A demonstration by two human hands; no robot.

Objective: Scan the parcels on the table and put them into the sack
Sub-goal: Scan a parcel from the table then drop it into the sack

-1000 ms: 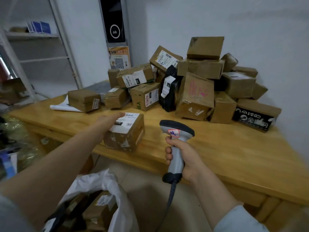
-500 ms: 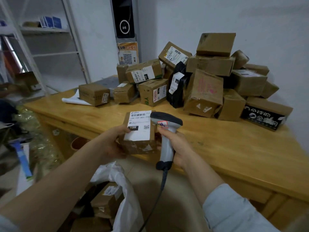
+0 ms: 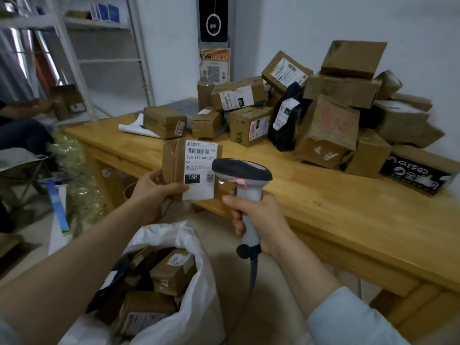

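Parcel [image 3: 191, 168] in my left hand [image 3: 154, 192] had come up off the table [image 3: 348, 212] since a second before, when it lay at the front edge under my palm. Half a second back it was tilted lower. Now it stood upright in the air before that edge, above the open white sack [image 3: 199, 307], label toward me. My right hand [image 3: 258, 215] had brought the scanner [image 3: 242, 175] in from the right, so its dark head sat just beside the label's lower right.

I gripped the parcel by its lower left, thumb across the front. My right fingers were wrapped round the scanner's grey handle.

The scanner head hid the box's lower right corner, and I could not tell whether the two touched. The sack's base was cut off by the frame, and the label's small print was too blurred to read.

It was a brown, taped cardboard box. Its white label bore a barcode, "15H-159-A03-210", a black "15H" block and a small square code.
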